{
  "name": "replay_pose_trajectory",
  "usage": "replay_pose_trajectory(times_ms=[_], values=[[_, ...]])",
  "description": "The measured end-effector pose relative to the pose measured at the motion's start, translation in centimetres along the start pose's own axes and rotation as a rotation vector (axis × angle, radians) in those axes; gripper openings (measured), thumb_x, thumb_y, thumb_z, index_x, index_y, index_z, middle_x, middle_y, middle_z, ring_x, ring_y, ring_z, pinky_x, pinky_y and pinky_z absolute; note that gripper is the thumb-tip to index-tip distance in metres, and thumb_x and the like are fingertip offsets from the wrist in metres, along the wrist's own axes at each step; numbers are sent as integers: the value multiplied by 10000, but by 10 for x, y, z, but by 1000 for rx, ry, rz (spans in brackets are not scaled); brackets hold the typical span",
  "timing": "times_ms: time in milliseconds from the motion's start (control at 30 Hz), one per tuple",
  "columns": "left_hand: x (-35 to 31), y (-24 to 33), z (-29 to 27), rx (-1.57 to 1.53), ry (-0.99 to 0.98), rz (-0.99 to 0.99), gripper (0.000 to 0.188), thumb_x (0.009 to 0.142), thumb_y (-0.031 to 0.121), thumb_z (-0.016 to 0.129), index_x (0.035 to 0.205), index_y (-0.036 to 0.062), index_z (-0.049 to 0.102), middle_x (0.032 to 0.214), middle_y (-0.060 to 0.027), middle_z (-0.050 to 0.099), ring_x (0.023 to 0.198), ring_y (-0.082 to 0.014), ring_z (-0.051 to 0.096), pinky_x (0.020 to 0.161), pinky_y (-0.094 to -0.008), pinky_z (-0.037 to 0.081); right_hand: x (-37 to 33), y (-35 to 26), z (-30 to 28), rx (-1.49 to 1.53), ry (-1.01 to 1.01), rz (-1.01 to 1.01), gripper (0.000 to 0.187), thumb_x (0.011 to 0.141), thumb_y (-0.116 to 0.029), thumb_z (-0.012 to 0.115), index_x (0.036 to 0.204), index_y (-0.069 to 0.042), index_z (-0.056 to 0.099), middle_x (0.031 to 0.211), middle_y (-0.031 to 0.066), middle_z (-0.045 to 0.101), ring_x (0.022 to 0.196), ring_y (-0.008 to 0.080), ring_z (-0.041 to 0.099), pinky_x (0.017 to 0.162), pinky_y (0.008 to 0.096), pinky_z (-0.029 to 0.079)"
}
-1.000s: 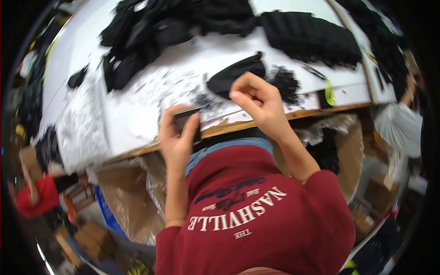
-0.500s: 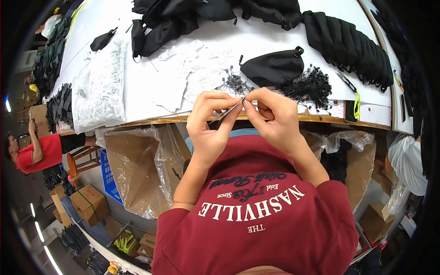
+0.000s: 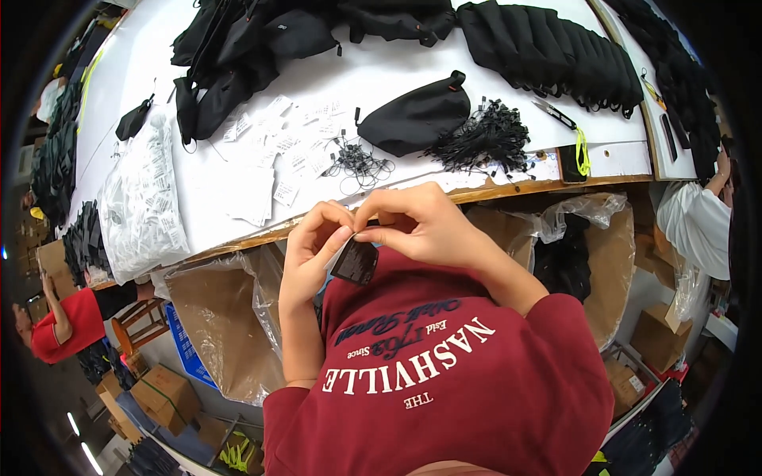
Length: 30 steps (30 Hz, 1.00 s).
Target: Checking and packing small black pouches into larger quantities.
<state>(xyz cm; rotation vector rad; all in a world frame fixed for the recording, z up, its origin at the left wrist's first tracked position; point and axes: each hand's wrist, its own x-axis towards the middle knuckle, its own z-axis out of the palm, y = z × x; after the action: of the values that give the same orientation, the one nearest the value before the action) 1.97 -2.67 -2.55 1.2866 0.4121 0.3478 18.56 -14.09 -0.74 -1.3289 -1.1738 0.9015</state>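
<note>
In front of my chest, just off the table edge, both hands meet over a black hang tag (image 3: 355, 262) with small pale print. My left hand (image 3: 314, 244) is closed, pinching the tag's upper part between thumb and fingers. My right hand (image 3: 417, 225) pinches at the same upper end, its fingertips touching the left ones. Whether a cord or second piece lies between the fingertips is hidden. Beyond the hands lie a black pouch (image 3: 417, 117) with a small loop at its tip, a loose tangle of black tag strings (image 3: 359, 164) and a thick bundle of black tag strings (image 3: 488, 136).
White printed labels (image 3: 290, 143) are scattered left of the pouch, beside a clear bag of labels (image 3: 143, 206). Black pouches (image 3: 548, 51) stand in a row at the far right. A snips tool (image 3: 554, 113) lies near a phone (image 3: 571, 165). Plastic-lined cartons (image 3: 218, 317) stand below the table.
My hands have come lower and nearer my body, and the tag has turned so its dark printed face shows. The view has shifted, moving the table items leftward.
</note>
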Motion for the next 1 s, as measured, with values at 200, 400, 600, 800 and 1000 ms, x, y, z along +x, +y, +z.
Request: replay_pose_trajectory(times_ms=[200,400,600,800,1000], values=[[16,0,8,42,44,92,68,941,68,542,900,15,535,865,-44,542,622,-51,456,537,-183,351,-2,12,-8,343,-116,209,97,896,-137,626,877,-46,598,548,0,501,499,70,396,495,241,337],[97,-33,2,419,51,107,233,904,157,611,1108,48,582,1082,-48,612,961,-148,542,805,-274,437,-19,24,-28,350,58,344,167,908,-165,623,848,-10,609,690,-31,580,613,6,460,551,188,361],[135,-62,1,1313,18,401,326,704,110,724,1012,201,669,1249,41,571,1198,-267,432,995,-436,242,-39,25,-48,387,121,414,152,893,-147,648,846,-3,643,702,-45,590,622,1,482,557,176,368],[143,-7,-48,1196,109,501,403,682,-125,591,923,179,698,1293,61,588,1237,-238,455,1018,-364,271,-41,28,-50,356,46,430,134,881,-149,664,842,-21,670,657,-45,569,570,9,452,515,186,334],[148,-8,-75,1261,228,536,324,753,-79,506,917,128,694,1222,-49,601,1180,-267,479,996,-381,315,-33,40,-36,267,-152,311,174,855,-203,696,869,-30,710,638,-16,601,549,32,467,508,201,354]])
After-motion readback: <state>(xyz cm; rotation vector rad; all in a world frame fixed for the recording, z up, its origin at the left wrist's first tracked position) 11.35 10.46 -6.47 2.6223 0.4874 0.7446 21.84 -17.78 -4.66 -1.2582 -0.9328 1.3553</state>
